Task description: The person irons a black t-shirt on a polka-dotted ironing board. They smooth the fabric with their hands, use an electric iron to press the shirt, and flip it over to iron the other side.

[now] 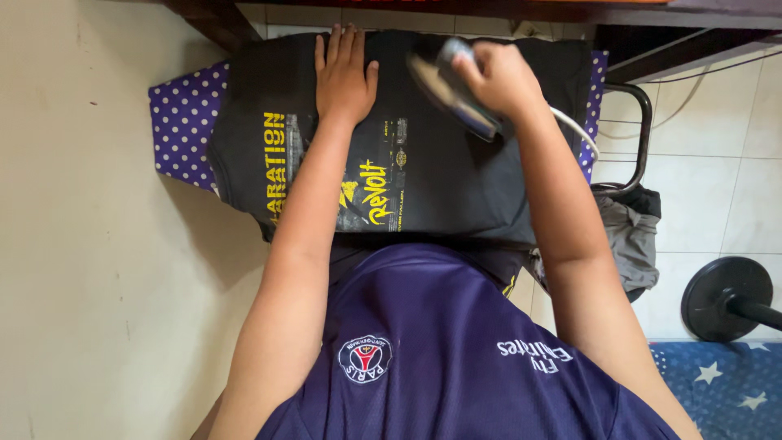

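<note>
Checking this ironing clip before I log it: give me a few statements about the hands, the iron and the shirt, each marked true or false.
1. The left hand lies flat, palm down, on the black printed T-shirt. True.
2. The right hand grips the grey clothes iron. True.
3. The shirt is spread on a plain white board cover. False: the purple cover with white dots shows at its edges.
4. Both hands hold the iron. False: only the right one does.
5. A black round weight plate lies on the tiled floor. True.
</note>
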